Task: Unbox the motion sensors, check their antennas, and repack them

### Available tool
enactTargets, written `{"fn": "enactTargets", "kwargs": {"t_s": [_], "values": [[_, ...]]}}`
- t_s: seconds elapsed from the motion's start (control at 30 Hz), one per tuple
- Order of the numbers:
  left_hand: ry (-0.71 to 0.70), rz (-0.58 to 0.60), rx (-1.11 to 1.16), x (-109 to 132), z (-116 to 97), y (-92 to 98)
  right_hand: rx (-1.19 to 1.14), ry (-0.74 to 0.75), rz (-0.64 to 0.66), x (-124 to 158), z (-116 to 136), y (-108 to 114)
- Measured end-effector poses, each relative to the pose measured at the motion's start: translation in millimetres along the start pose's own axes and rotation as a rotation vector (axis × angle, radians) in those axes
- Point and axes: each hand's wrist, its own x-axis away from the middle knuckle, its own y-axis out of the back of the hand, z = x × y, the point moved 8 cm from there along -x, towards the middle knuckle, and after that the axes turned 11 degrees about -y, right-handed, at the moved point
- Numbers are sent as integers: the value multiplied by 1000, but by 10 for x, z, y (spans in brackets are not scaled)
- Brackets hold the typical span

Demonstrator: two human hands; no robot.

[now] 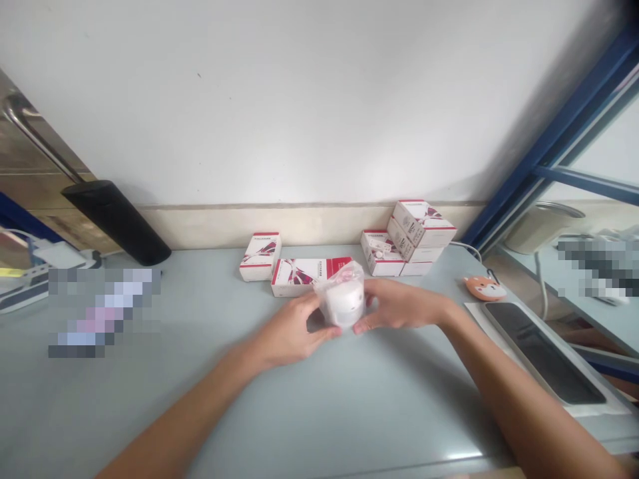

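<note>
Both of my hands hold a small white round item in a clear plastic bag [343, 298] just above the pale table [349, 406]. My left hand [294, 327] grips it from the left with curled fingers. From the right, my right hand [394, 305] has its fingers wrapped round the same bag. Right behind the bag lies a long white-and-red box [302, 274].
A small white-and-red box [260, 255] stands further left near the wall. A stack of similar boxes [410, 238] sits at the back right. A dark tablet [542, 349] and an orange fox-shaped trinket [484, 287] lie at the right. A black cylinder [116, 219] leans at the left.
</note>
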Motion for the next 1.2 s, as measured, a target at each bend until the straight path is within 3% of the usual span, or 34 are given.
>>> {"fn": "enactTargets", "kwargs": {"t_s": [0.13, 0.3, 0.53, 0.63, 0.83, 1.0, 1.2], "values": [[-1, 45, -100, 15, 1, -22, 13, -62, 25, -28, -81, -83], [3, -58, -29, 13, -119, 52, 41, -166, 4, -53, -176, -156], [80, 15, 62, 8, -12, -119, 50, -113, 26, 11, -115, -67], [49, 27, 38, 8, -35, -145, 19, -84, 36, -32, -100, -145], [35, -128, 145, 17, -98, -114, 52, -51, -34, -97, -23, -258], [133, -84, 264, 15, -22, -214, 82, -5, -40, -80, 32, -275], [180, -255, 372, 23, 74, -43, -27, -4, 28, -43, 16, -204]]}}
